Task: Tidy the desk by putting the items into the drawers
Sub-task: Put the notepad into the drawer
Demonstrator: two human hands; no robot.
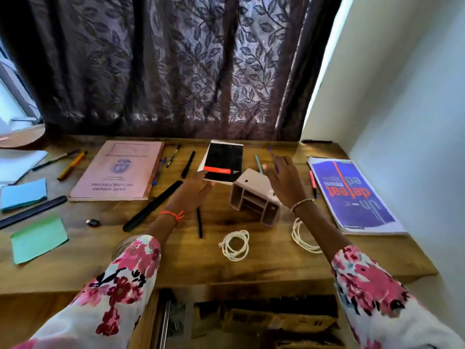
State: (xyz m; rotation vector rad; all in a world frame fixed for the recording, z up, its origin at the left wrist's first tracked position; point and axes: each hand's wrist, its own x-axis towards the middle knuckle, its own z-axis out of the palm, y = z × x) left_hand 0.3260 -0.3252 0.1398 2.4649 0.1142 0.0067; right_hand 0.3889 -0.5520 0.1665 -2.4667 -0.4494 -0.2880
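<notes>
The left hand reaches forward with its fingers stretched out and holds nothing; the fingertips lie at the near left corner of a black notebook with a red stripe, and whether they touch it cannot be told. The right hand is spread wide, fingers apart, holding nothing. It hovers just past a pale plastic desk organizer that lies tipped on its side, compartments facing the person. A purple pen shows at the right hand's fingertips and a teal pen lies just to their left.

All of this sits on a wooden desk. Between the wrists lie a black pen and a coiled white cable; a second coiled white cable is partly under the right forearm. Left of the left hand a long black ruler lies at a slant, with another black pen beyond it and a pink folder further left. At the far left are blue sticky notes, green sticky notes and a yellow pen. A purple-covered book lies by the wall on the right, a pink pen beside it.

Below the desk's near edge an open drawer shows dark, blurred contents.
</notes>
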